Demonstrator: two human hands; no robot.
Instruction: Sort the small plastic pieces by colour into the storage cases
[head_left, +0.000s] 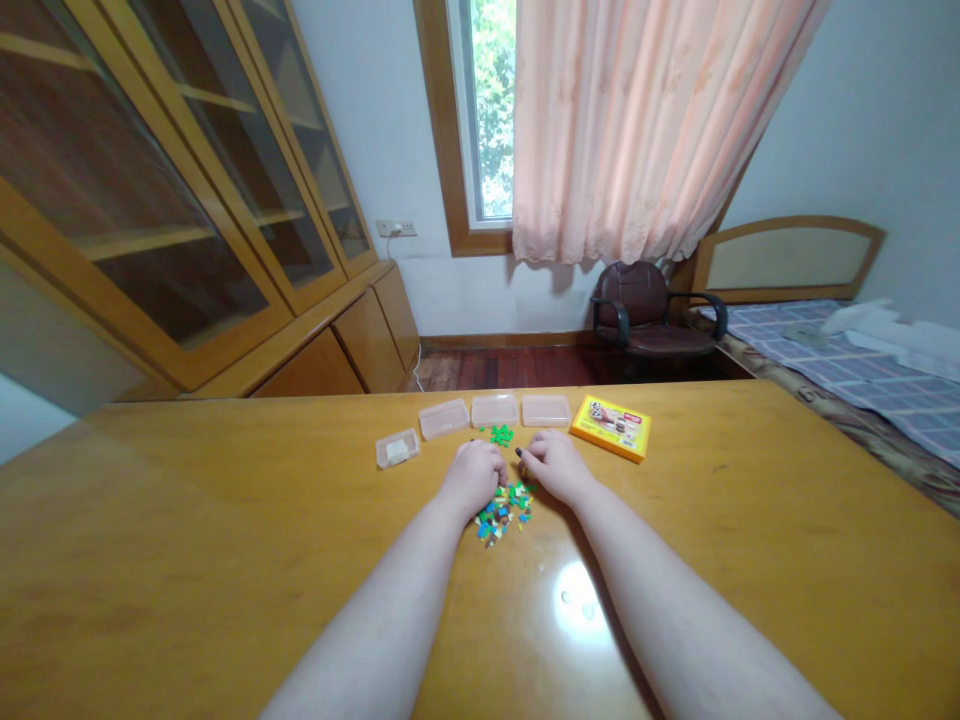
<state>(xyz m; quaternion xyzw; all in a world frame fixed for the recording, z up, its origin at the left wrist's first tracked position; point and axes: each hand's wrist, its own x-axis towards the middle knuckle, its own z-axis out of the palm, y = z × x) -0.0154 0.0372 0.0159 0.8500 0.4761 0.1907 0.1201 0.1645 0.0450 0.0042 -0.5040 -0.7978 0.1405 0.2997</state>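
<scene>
At our yellow wooden bench [225, 520], our curled left hand [472, 478] and right hand [553, 466], grip unclear, met mixed plastic bricks [501, 515]; green bricks [500, 435] lay sorted apart.

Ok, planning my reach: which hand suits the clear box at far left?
Left, probably: the left hand rests nearer that clear plastic box; the right hand lies farther off, beyond the small colored bricks.

A home bedroom is indicated by a bed [847, 385], a curtain [637, 130] hung at a window [487, 110], a glazed cabinet [172, 190] and an armchair [645, 310].
</scene>
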